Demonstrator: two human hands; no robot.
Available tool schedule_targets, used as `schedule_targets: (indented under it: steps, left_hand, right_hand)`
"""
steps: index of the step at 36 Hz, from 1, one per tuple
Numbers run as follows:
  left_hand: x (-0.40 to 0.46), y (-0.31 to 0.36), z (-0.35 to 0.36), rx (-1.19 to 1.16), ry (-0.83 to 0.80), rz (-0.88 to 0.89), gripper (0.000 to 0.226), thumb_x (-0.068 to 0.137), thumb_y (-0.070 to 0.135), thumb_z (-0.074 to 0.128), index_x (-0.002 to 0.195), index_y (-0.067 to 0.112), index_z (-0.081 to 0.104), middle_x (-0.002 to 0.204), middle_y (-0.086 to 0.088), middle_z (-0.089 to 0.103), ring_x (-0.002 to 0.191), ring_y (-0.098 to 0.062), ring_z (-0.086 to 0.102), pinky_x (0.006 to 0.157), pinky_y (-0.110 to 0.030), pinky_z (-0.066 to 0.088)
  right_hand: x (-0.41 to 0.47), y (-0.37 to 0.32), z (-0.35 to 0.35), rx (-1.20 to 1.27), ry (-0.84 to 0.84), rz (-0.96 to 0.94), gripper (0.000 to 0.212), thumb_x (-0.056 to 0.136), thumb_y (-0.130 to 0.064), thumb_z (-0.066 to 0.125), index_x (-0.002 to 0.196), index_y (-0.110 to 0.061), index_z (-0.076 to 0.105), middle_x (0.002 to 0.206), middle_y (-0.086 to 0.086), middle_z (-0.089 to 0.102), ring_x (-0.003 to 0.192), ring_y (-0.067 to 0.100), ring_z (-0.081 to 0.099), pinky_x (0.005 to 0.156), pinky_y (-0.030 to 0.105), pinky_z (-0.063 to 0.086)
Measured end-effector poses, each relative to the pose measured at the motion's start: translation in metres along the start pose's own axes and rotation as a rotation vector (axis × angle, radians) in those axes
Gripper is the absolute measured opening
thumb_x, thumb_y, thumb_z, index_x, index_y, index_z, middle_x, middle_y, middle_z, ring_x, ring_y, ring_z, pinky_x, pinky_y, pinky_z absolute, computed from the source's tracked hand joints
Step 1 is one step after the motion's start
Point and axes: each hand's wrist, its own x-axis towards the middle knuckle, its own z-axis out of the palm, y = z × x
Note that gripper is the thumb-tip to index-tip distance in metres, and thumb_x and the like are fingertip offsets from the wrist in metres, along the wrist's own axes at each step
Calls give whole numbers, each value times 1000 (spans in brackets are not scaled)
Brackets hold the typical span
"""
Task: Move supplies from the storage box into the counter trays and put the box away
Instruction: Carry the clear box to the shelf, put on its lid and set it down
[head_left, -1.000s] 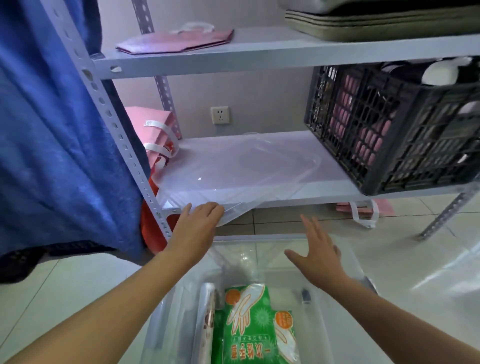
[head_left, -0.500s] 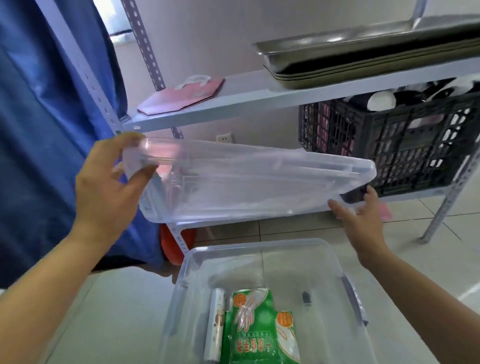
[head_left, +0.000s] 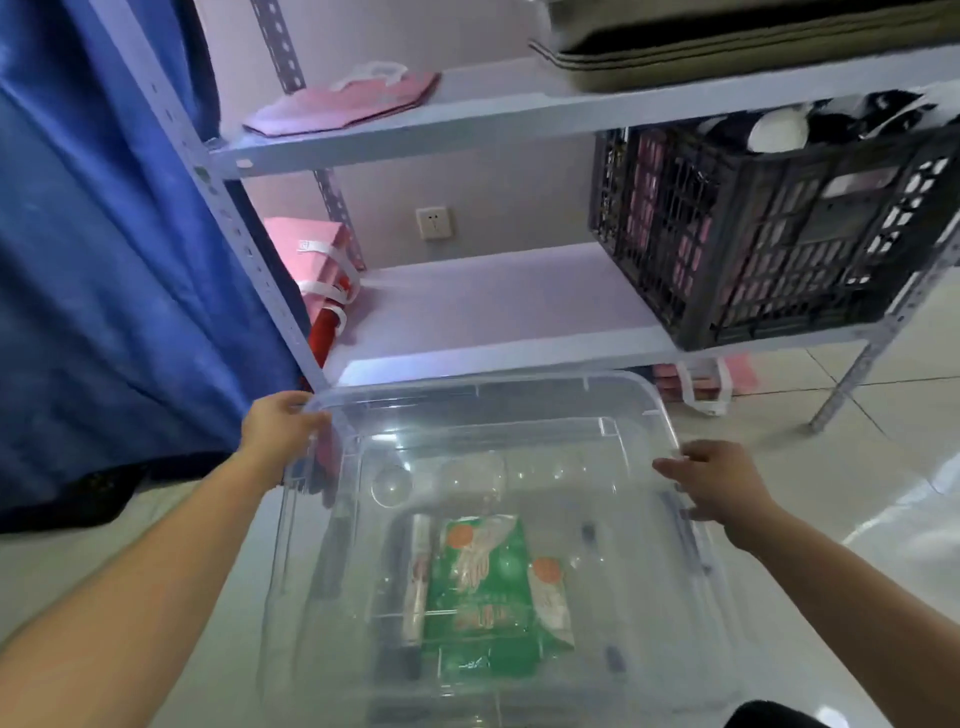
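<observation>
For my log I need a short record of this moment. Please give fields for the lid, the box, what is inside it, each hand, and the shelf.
lid: clear lid lies over the box, held at its two sides
box: clear box on the floor in front of the shelf
contents: green glove pack and a roll beside it, seen through the lid
left hand: left hand grips the lid's left corner
right hand: right hand touches the lid's right edge, fingers fairly straight
shelf: shelf holds a black crate at its right

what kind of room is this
Probably a storeroom or back room: a slotted metal shelving rack holds a black plastic crate and stacked trays, and a clear storage box sits on the tiled floor.
</observation>
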Motion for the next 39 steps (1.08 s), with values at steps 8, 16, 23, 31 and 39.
schedule_targets:
  steps: [8, 16, 23, 31, 39]
  left_hand:
    - [17, -50, 42, 77, -175, -64, 40, 86, 20, 74, 123, 13, 63, 113, -12, 70, 90, -31, 65, 79, -44, 57]
    - [2, -90, 37, 128, -426, -277, 33, 85, 20, 75, 115, 15, 63, 102, -10, 67, 86, -28, 63, 58, -41, 58]
    - [0, -86, 34, 143, -365, -228, 21, 82, 12, 78, 100, 9, 68, 90, -14, 71, 77, -30, 67, 53, -44, 60]
    - [0, -78, 54, 149, -327, -184, 24, 82, 16, 78, 104, 9, 72, 96, -10, 69, 81, -26, 66, 51, -32, 57]
    - [-5, -89, 38, 155, -266, -172, 17, 87, 7, 66, 97, 19, 73, 100, -10, 72, 86, -30, 68, 70, -42, 61]
  right_hand:
    - [-2, 30, 20, -207, 37, -44, 21, 80, -14, 75, 101, -12, 72, 90, 6, 68, 77, 24, 58, 70, 31, 44]
    - [-37, 79, 42, -323, 286, -31, 52, 79, -37, 77, 127, -24, 62, 131, 7, 61, 120, 35, 54, 96, 52, 47]
    - [-39, 87, 41, -278, 329, -17, 43, 81, -27, 74, 123, -23, 65, 132, 10, 55, 118, 37, 53, 98, 53, 46]
    - [-34, 92, 28, -225, 330, 50, 46, 82, -41, 72, 123, -21, 67, 126, 17, 63, 118, 39, 55, 100, 52, 46]
    - [-33, 95, 40, -236, 241, -103, 40, 83, -26, 74, 121, -13, 68, 106, 10, 70, 92, 28, 61, 80, 41, 51]
